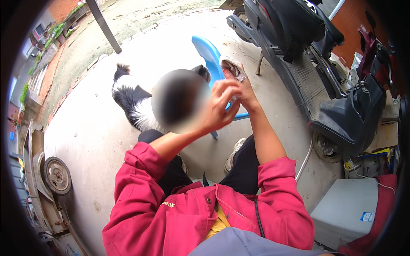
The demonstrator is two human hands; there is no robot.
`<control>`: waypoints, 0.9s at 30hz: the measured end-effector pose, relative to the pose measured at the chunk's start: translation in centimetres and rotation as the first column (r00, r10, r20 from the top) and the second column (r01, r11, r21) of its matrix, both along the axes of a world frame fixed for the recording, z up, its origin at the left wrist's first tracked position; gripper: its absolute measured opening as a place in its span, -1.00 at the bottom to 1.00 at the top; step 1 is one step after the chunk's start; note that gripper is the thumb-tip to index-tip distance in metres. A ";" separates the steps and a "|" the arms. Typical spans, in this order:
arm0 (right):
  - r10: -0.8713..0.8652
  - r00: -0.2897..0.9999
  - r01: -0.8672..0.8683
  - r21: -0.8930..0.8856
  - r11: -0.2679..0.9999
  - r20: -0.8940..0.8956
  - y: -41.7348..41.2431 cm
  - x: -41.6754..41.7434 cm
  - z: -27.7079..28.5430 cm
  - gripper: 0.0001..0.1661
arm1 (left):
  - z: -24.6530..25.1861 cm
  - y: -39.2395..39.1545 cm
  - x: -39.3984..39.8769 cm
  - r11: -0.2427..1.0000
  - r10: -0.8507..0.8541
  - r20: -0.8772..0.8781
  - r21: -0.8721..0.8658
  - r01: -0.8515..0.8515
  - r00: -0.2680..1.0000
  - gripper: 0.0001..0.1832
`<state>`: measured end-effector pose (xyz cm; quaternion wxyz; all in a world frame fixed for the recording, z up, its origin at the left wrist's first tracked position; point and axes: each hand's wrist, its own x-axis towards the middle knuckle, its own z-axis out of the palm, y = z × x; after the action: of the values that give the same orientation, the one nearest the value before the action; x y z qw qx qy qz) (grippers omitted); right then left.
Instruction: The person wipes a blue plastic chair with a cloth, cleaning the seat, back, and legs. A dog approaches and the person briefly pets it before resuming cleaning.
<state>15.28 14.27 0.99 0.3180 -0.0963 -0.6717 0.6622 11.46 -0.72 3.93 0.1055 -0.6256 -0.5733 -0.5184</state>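
Held in front of me, my right hand (241, 81) grips a crumpled whitish cloth (235, 67), which wraps around its fingers. My left hand (224, 105) is raised against the base of the right hand, fingers bent. Whether anything sits between those left fingers is hard to see. A light blue plastic chair (206, 51) stands just beyond and below both hands, partly covered by them. Close by on the left is a black-and-white dog (128, 99); a round blur hides its head area, near my left forearm.
A dark scooter (294, 76) is parked on the right, with a grey box (344, 208) nearer me. At the left lies a wooden cart frame (38, 166) with a wheel (57, 176). A metal post (104, 27) rises beyond the dog. A white cable (304, 160) runs along the concrete floor.
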 end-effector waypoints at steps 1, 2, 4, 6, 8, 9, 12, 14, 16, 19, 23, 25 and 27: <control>-0.073 0.997 0.073 0.080 0.994 0.001 0.1 -0.3 -0.2 -0.62 | -2.6 -1.0 1.3 0.999 -0.042 0.055 -0.028 0.044 0.998 -0.68; -0.095 0.995 0.092 0.080 0.993 0.035 -0.3 -0.3 0.3 -0.62 | -4.5 -1.7 2.2 0.981 -0.009 0.278 -0.183 0.062 0.961 -0.65; -0.128 0.988 0.121 0.081 0.989 0.086 -0.8 0.0 0.7 -0.61 | -7.3 -2.0 2.3 0.892 0.074 0.584 -0.401 0.208 0.809 -0.57; -0.139 0.985 0.131 0.080 0.988 0.104 -1.2 -0.3 0.7 -0.62 | -8.9 -2.6 1.7 0.778 0.031 0.529 -0.545 0.311 0.848 -0.52; -0.128 0.988 0.117 0.122 0.986 0.090 -2.3 -0.4 0.8 -0.62 | -10.0 -3.5 3.2 0.600 -0.209 0.354 -0.690 0.406 0.911 -0.49; -0.131 0.988 0.118 0.146 0.982 0.082 -2.7 -0.5 0.9 -0.62 | -9.8 -4.0 4.3 0.484 -0.326 0.323 -0.750 0.451 0.888 -0.49; -0.164 0.986 0.146 0.278 0.949 0.042 -4.4 -1.0 1.3 -0.60 | -8.3 -6.2 6.6 0.353 -0.499 0.358 -0.747 0.563 0.789 -0.46; -0.219 0.976 0.199 0.378 0.904 0.012 -4.6 -1.2 1.0 -0.55 | -7.1 -6.6 6.5 0.290 -0.476 0.426 -0.750 0.594 0.769 -0.46; -0.251 0.968 0.220 0.442 0.870 0.012 -4.6 -1.3 0.9 -0.53 | -5.3 -7.5 6.4 0.324 -0.478 0.445 -0.711 0.624 0.757 -0.48; -0.265 0.963 0.223 0.422 0.879 0.043 -4.4 -1.2 1.0 -0.51 | -2.8 -8.9 6.2 0.402 -0.507 0.457 -0.624 0.670 0.731 -0.51; -0.246 0.967 0.212 0.341 0.916 0.061 -4.4 -1.1 0.7 -0.51 | -1.0 -10.8 6.0 0.326 -0.531 0.596 -0.512 0.795 0.602 -0.55; -0.251 0.965 0.214 0.327 0.920 0.074 -4.4 -1.0 1.0 -0.52 | -0.7 -11.5 5.7 0.269 -0.530 0.631 -0.508 0.818 0.567 -0.56; -0.254 0.965 0.219 0.328 0.919 0.069 -4.4 -1.0 1.0 -0.53 | -1.8 -12.0 5.4 0.147 -0.510 0.665 -0.558 0.817 0.546 -0.56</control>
<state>14.30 9.83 2.00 0.3695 -0.1606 -0.7694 0.4956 16.83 -12.76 2.12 -0.5442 -0.6862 -0.4070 -0.2595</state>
